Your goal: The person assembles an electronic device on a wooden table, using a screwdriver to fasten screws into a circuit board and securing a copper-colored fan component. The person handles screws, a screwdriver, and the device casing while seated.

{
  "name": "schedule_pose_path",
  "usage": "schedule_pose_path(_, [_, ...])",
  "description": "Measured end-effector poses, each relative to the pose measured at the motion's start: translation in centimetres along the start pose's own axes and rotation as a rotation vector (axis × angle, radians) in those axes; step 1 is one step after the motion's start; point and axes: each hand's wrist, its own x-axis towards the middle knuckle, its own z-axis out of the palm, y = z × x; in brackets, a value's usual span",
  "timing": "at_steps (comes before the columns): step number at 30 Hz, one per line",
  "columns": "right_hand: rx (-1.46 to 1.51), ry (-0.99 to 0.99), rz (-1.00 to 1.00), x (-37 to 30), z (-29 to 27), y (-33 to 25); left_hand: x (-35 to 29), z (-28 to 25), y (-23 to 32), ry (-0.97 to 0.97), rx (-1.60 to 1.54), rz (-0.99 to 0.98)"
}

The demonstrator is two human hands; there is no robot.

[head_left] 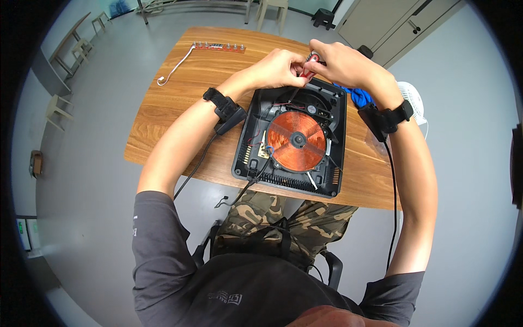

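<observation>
An opened induction cooker base (242,158) lies on the wooden table, its black shell exposing a round copper coil (283,147), a fan, a small circuit board and thin wires. Above its far edge, my right hand (343,62) is closed around a red-and-grey handled tool (311,61), whose working end is hidden. My left hand (280,70) meets it there, thumb and fingers pinched together close to the tool's lower end. Whatever lies between the left fingertips is too small to make out.
A red circuit strip (234,49) with metal posts and a white cable lies at the far left of the table (169,120). A blue cloth (360,98) and a white fan (411,101) are on the right. Black cables trail from both wrist straps.
</observation>
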Motion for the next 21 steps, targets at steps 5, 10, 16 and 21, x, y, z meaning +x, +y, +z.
schedule_pose_path(5, [-0.098, -0.053, 0.114, 1.0, -0.5, -1.7, 0.1, 0.1, -0.4, 0.059, -0.049, 0.005])
schedule_pose_path(10, [-0.159, -0.122, 0.198, 1.1, -1.4, -2.8, 0.3, 0.0, 0.0, 0.077, -0.036, 0.05])
schedule_pose_path(16, [-0.073, 0.037, -0.015, 0.2, 0.1, -0.7, 0.0, -0.1, 0.6, 0.057, -0.009, -0.028])
schedule_pose_path(21, [-0.047, -0.044, 0.111, 1.1, -0.2, -1.2, -0.4, 0.0, 0.8, 0.032, -0.111, -0.027])
